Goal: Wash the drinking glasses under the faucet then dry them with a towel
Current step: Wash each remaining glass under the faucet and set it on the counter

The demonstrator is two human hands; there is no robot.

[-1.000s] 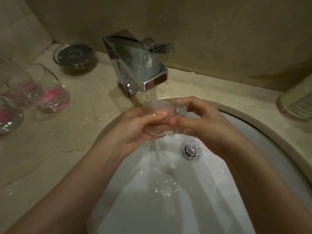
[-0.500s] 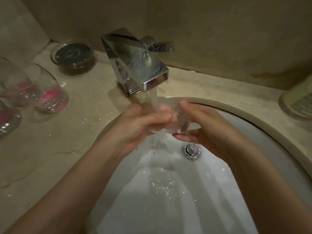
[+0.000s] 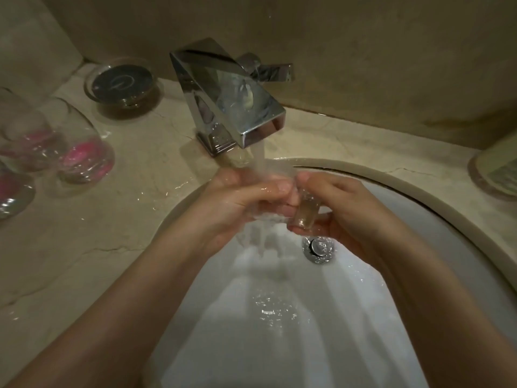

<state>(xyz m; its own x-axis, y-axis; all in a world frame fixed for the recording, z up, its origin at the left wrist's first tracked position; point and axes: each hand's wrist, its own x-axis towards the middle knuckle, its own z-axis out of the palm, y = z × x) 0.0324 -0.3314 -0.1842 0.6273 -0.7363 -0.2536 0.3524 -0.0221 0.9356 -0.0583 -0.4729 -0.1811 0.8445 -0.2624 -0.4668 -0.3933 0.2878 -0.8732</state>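
Observation:
A clear drinking glass [image 3: 303,214] lies on its side between my hands, directly under the stream from the chrome faucet [image 3: 229,107]. My left hand [image 3: 237,200] grips its left part, thumb across the top. My right hand [image 3: 338,203] cups its base from the right with fingers curled underneath. Water runs over the glass and both hands into the white sink [image 3: 419,219]. Three more clear glasses with pink bases stand on the counter at the far left, the nearest one [image 3: 84,152] beside the sink rim.
A round glass dish with a dark lid [image 3: 123,82] sits at the back left of the beige stone counter [image 3: 84,247]. A bottle [image 3: 495,175] stands at the right edge. The drain plug [image 3: 319,249] lies just below my hands. Splashes wet the counter near the faucet.
The glass has turned in my hands under the stream; my right hand shifted from gripping its top to cupping its base from below. The camera moved slightly.

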